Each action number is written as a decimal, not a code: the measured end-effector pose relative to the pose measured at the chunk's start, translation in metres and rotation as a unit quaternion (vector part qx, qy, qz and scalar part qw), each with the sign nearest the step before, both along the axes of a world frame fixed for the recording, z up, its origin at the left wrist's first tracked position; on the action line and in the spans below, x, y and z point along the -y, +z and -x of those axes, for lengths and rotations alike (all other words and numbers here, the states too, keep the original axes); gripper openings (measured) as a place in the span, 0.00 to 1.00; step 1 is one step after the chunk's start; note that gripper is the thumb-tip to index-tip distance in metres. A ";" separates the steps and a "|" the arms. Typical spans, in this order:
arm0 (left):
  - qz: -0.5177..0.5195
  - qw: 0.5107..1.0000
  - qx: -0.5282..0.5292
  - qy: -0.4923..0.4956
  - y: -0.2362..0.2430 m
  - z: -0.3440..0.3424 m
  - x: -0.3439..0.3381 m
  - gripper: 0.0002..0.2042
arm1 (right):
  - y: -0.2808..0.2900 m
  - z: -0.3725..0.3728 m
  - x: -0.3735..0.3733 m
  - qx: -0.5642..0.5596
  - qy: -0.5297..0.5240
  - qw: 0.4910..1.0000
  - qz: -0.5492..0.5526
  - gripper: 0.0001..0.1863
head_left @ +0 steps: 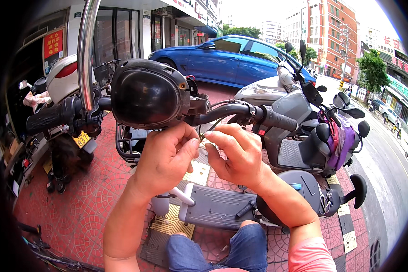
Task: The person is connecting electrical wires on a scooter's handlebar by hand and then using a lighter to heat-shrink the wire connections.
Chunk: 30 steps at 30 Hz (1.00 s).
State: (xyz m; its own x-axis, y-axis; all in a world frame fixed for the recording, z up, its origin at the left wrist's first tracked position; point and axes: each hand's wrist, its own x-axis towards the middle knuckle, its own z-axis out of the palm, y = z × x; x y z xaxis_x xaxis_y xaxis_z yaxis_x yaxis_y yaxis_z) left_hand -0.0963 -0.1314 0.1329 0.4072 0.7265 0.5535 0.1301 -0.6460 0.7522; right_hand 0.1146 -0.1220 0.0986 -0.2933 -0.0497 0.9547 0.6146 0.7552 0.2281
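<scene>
Just below a black headlight housing (145, 93) on a scooter's handlebar (224, 111), my two hands are close together. My left hand (167, 156) is closed, its thumb pressed against the bent index finger. My right hand (237, 152) has its fingers curled towards the thumb in a pinch beside it. Something thin, perhaps a wire, shows faintly between the fingertips, too small to name. Loose thin wires and a bracket show at the housing's right side. Under my hands lies the scooter's grey footboard (220, 206), with a dark loose handlebar grip (245, 209) on it.
A chrome pole (86, 54) rises by the left grip (45, 118). The black scooter seat (290, 197) is by my right forearm. Parked scooters (299, 140) stand to the right, one with a purple cloth (342, 140). A blue car (222, 61) is behind, on red paving (81, 204).
</scene>
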 end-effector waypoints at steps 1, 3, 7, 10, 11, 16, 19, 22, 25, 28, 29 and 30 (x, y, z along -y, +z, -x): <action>0.001 1.000 0.000 0.001 0.000 0.000 0.000 0.05 | 0.002 -0.001 -0.002 0.010 0.001 1.000 -0.016 0.17; 0.003 1.000 0.002 -0.005 0.001 0.000 0.000 0.05 | 0.005 -0.001 0.000 0.030 -0.010 0.999 -0.021 0.15; -0.005 1.000 0.001 -0.009 0.000 0.001 -0.001 0.06 | 0.010 0.002 0.004 0.051 -0.018 0.998 -0.031 0.15; 0.028 0.999 0.012 -0.021 0.001 0.003 -0.001 0.06 | 0.008 0.003 0.002 0.042 -0.018 0.999 -0.029 0.14; 0.027 0.999 0.012 -0.024 0.001 0.003 -0.001 0.06 | 0.008 0.004 0.001 0.038 -0.018 0.999 -0.030 0.14; 0.027 0.999 0.010 -0.031 0.001 0.004 -0.001 0.07 | 0.007 0.005 -0.003 0.027 -0.013 0.999 -0.033 0.12; 0.042 0.999 0.018 -0.030 0.000 0.002 -0.002 0.06 | 0.004 0.004 -0.008 0.022 -0.011 0.999 -0.027 0.10; 0.004 1.000 0.000 -0.008 -0.004 0.002 -0.002 0.04 | 0.005 0.006 0.005 0.023 -0.018 0.994 0.103 0.07; -0.054 0.998 -0.023 0.013 -0.008 0.000 -0.003 0.02 | 0.004 0.010 0.009 -0.162 0.285 0.772 0.545 0.08; -0.135 0.990 -0.020 0.029 -0.018 0.002 -0.011 0.02 | 0.006 0.009 0.004 -0.274 0.438 0.490 0.702 0.12; -0.101 0.994 -0.016 0.023 -0.016 0.002 -0.009 0.02 | 0.008 0.005 0.004 -0.284 0.468 0.433 0.716 0.12; -0.067 0.997 -0.013 0.018 -0.012 0.003 -0.005 0.02 | 0.008 0.003 0.004 -0.286 0.468 0.454 0.702 0.13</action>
